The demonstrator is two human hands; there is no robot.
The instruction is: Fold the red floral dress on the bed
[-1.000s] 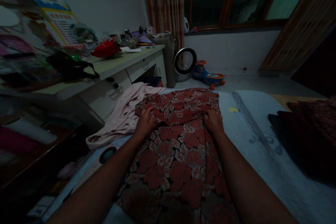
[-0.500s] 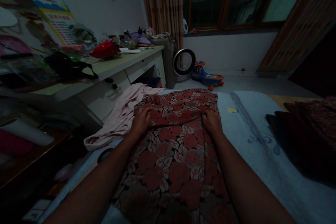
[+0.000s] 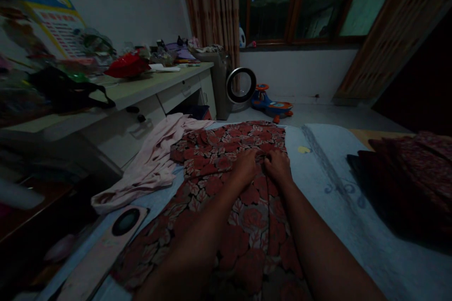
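Observation:
A dark cloth with a red rose print (image 3: 219, 150) lies spread on a pale blue bed sheet (image 3: 353, 216). Both my hands rest on it side by side near its middle fold. My left hand (image 3: 245, 165) presses down on the cloth with fingers curled. My right hand (image 3: 278, 164) sits just beside it, almost touching, fingers bunched on the same fold. A pale pink garment (image 3: 155, 160) lies crumpled at the cloth's left edge.
A white desk (image 3: 141, 91) crowded with a black bag (image 3: 67, 91), a red thing and clutter runs along the left. Dark folded fabric (image 3: 406, 174) lies at the right. A ring-shaped fan (image 3: 241, 85) and a toy car (image 3: 271, 103) stand on the floor beyond.
My left hand slid right across the flowered cloth to meet my right hand near the centre. The view turned left and a flat pale box came into sight at lower left.

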